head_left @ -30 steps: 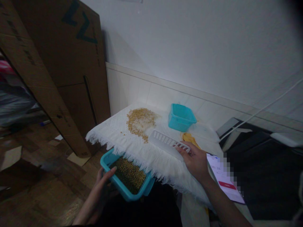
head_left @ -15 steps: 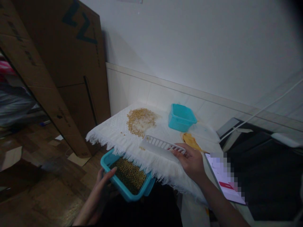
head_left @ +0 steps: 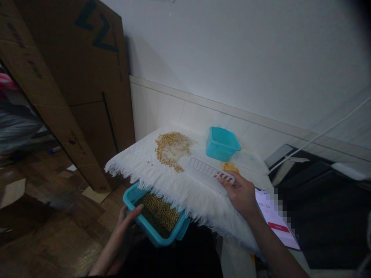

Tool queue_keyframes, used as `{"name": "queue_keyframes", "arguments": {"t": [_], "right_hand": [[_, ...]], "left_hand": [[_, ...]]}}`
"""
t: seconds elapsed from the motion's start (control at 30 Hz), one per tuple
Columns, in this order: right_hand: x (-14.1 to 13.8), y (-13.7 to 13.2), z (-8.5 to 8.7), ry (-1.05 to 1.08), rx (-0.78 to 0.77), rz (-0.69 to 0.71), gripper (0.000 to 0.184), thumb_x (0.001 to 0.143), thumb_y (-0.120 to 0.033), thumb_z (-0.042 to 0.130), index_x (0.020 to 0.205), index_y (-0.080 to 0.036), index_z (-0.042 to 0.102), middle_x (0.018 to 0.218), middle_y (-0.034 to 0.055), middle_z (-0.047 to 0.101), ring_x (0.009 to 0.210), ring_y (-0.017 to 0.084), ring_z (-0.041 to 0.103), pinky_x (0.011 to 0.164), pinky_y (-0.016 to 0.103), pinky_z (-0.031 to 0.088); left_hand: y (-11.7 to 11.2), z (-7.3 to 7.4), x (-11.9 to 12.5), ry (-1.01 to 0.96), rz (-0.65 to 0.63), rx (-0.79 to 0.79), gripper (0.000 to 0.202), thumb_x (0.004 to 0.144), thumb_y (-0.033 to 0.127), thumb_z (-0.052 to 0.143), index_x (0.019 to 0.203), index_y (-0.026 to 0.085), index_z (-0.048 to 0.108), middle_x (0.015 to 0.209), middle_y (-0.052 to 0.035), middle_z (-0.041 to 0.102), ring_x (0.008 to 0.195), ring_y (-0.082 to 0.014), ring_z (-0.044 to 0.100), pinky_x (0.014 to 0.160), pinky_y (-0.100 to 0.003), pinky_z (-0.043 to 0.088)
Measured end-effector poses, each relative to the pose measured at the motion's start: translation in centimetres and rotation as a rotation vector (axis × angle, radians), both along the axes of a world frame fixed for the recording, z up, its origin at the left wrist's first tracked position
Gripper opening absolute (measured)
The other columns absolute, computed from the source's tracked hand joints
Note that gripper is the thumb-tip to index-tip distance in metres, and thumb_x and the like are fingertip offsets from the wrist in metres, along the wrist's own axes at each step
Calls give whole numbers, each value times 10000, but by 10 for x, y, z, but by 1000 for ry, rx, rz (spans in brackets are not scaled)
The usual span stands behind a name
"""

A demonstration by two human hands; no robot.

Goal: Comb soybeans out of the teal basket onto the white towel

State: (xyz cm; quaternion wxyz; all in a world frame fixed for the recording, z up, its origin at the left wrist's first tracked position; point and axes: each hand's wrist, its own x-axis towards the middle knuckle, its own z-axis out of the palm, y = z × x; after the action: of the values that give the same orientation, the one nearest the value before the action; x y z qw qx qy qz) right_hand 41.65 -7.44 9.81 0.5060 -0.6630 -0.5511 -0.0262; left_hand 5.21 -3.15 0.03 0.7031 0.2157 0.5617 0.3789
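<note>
My left hand (head_left: 127, 222) grips the near-left rim of a blue plastic tub (head_left: 150, 233), its thumb over the edge. Inside lie many yellowish soybeans (head_left: 160, 210). The tub sits below the table edge, partly under the fringe of a white cloth (head_left: 133, 158). My right hand (head_left: 240, 193) is closed on the end of a white slotted plastic tray (head_left: 203, 173), held low over the cloth. Left of the tray's far end, a curved patch of loose soybeans (head_left: 166, 148) is spread on the cloth.
A second blue tub (head_left: 222, 144) stands at the back of the table by the wall. Something yellow (head_left: 231, 167) lies behind my right hand. A phone or tablet (head_left: 275, 220) rests on the right, beside a black object (head_left: 333, 224). A tall cardboard box (head_left: 95, 88) stands left.
My right hand has moved the slotted tray right and slightly back, away from the bean patch. Some beans now lie where its tip was. My left hand and the tub stay put.
</note>
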Motion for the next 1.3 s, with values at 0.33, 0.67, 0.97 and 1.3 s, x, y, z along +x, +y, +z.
{"name": "queue_keyframes", "arguments": {"t": [0.33,0.67,0.97,1.3], "right_hand": [[-9,-6,4,-37,12,25,279,990,-513,792,932,-258,890,719,40,842,526,239,743,531,328,587],[-4,4,-8,31,-10,55,253,986,-482,807,978,-251,911,759,46,851,556,230,725,527,317,568],[-2,7,-16,75,-9,96,215,972,-441,830,1007,-252,925,848,55,885,660,245,787,601,322,628],[-6,10,-15,81,6,120,248,981,-483,834,995,-247,909,831,52,876,636,236,769,575,312,617]], "left_hand": [[-2,6,0,-13,-12,-9,1079,845,562,1008,1722,397,401,1165,-91,758,1036,-386,872,871,-526,729],[-1,11,2,16,1,-26,931,965,462,920,1738,395,407,1249,-109,752,965,-318,861,850,-464,730],[0,8,-1,25,-40,-34,942,950,540,923,1711,408,385,1135,-73,737,1018,-335,853,797,-412,701],[0,6,0,-2,12,-42,996,916,503,966,1745,385,427,1187,-93,755,943,-308,836,849,-469,716]]}}
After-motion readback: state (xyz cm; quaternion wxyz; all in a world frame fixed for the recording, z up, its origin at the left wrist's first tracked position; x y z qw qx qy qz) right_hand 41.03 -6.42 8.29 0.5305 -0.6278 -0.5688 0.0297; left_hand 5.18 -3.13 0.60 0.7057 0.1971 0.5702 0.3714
